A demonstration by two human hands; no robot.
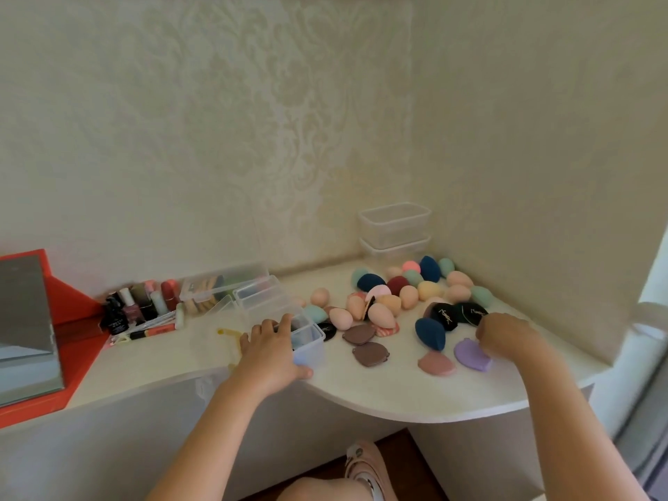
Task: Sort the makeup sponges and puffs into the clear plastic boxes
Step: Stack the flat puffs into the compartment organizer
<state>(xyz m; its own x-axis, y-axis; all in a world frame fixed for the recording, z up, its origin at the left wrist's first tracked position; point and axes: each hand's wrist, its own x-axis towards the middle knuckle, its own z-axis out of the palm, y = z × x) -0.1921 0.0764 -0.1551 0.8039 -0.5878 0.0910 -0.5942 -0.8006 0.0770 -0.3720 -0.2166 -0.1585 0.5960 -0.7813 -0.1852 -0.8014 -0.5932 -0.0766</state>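
Left hand (274, 350) grips clear plastic box (311, 346), likely steadying it for loading; right hand (504, 336) touches lilac puff (469, 355), grasp unclear

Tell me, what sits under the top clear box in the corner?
A second clear box, stacked directly beneath the top box. Sponges in front hide its base.

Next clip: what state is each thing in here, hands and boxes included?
Near clear box: open, something dark inside.
Left hand: grips that box's rim.
Right hand: on the lilac puff, grip hidden.
Stacked boxes: two, look empty.
Sponges: loose on the table.
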